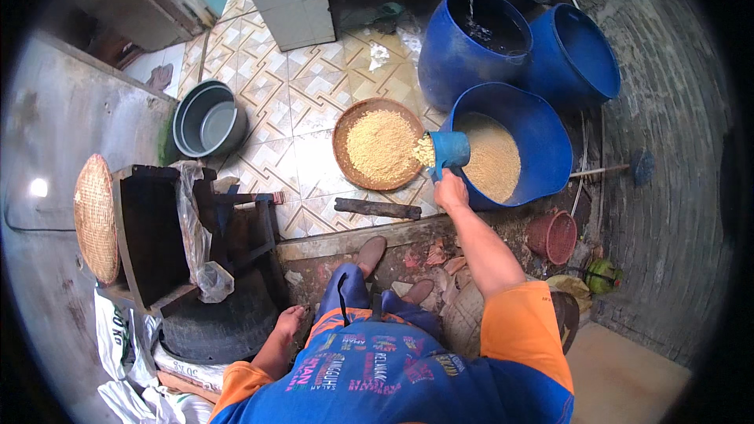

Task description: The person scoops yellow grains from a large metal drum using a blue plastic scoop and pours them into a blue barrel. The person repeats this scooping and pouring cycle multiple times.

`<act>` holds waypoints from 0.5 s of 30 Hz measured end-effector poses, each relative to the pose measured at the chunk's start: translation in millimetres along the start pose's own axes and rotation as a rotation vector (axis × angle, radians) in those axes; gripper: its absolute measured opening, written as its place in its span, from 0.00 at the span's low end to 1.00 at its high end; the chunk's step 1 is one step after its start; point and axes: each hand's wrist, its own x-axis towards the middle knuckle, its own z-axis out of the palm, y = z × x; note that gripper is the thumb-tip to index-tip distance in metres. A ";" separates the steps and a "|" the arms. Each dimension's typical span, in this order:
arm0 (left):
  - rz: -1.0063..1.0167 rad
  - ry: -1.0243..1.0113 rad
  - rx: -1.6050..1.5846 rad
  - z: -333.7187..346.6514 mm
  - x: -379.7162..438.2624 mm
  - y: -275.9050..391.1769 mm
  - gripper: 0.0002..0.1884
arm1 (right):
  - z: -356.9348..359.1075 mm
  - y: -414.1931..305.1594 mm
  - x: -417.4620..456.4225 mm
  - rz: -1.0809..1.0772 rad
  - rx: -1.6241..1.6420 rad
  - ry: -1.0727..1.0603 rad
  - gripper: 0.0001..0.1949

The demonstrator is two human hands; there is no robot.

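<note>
My right hand (452, 189) grips the handle of a blue plastic dipper (452, 149), tilted with its mouth to the left. Pale yellow soybeans, as they look, spill from it at the right rim of a round woven tray (343, 160). A heap of the same beans (382, 144) lies on that tray. Right of the dipper stands a cut-open blue drum (542, 135), with more beans (492, 159) in it. My left hand (290, 321) hangs low beside my left leg, near a black tub, and appears to hold nothing; its fingers are small in view.
Water runs into a blue barrel (433, 59) behind the drum, beside another blue barrel (589, 65). A grey basin (210, 121) stands on the tiles at left. A charred piece of wood (377, 208) lies before the tray. A red basket (551, 237) sits at right, a wooden stand (132, 235) at left.
</note>
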 end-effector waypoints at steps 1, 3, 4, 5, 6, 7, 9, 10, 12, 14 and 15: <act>0.035 -0.007 -0.008 2.2 0.3 1.5 0.14 | -3.7 -7.6 5.3 0.010 -0.044 -0.010 0.14; 0.071 0.011 0.023 9.8 -0.2 7.9 0.15 | -7.7 -18.8 12.8 -0.023 -0.114 -0.012 0.13; 0.067 -0.007 -0.023 13.2 -1.7 12.6 0.15 | -8.7 -23.3 16.4 -0.033 -0.129 0.002 0.13; 0.063 -0.015 -0.064 16.5 -3.2 17.2 0.15 | -9.2 -26.5 19.4 -0.037 -0.153 0.021 0.13; 0.065 -0.034 -0.117 19.3 -3.4 23.9 0.16 | -10.2 -29.6 22.5 -0.039 -0.164 0.036 0.13; 0.067 -0.023 -0.098 21.4 -2.6 30.6 0.16 | -10.8 -32.3 25.3 -0.039 -0.183 0.055 0.14; 0.089 -0.026 -0.089 23.4 -1.7 38.5 0.18 | -12.0 -37.7 28.9 -0.049 -0.219 0.084 0.14; 0.086 -0.017 -0.064 23.6 -1.6 40.1 0.18 | -14.2 -39.4 30.1 -0.058 -0.233 0.096 0.15; 0.098 -0.010 -0.006 23.2 2.1 42.5 0.17 | -19.7 -44.2 31.2 -0.040 -0.271 0.122 0.17; 0.088 -0.019 -0.010 21.5 6.3 40.9 0.18 | -27.0 -48.1 29.1 -0.054 -0.245 0.167 0.18; 0.079 -0.023 -0.005 20.5 9.0 39.3 0.18 | -31.3 -48.9 27.0 -0.042 -0.242 0.192 0.19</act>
